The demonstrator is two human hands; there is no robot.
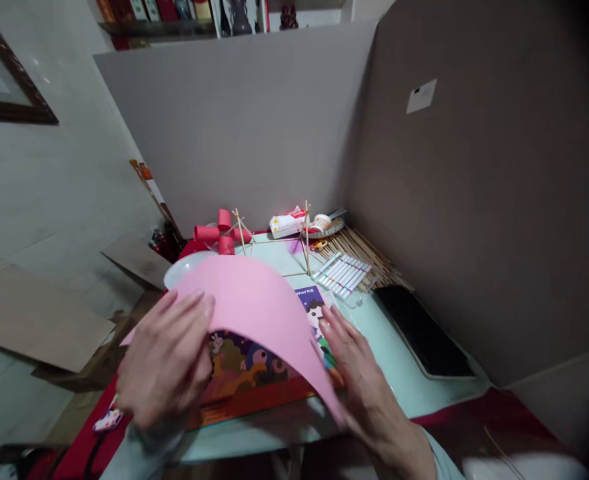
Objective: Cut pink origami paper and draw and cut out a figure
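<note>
A sheet of pink paper [254,293] bows upward in an arch above the table, its right side sloping down. My left hand [167,357] is closed on the left part of the sheet, fingers on top and somewhat blurred. My right hand [362,380] lies along the right edge of the paper, fingers stretched out and the palm side against it. Beneath the arch is a colourful illustrated pad [254,370] with cartoon animals, partly covered by the sheet. The far left corner of the paper is hidden behind my left hand.
Behind the paper stand a thin stick frame [307,243], red paper rolls [207,233] and a white bowl [182,267]. Markers [342,273], wooden sticks [369,253], a tissue pack [287,223] and a black tablet [422,330] lie to the right. Grey panels [244,133] enclose the table.
</note>
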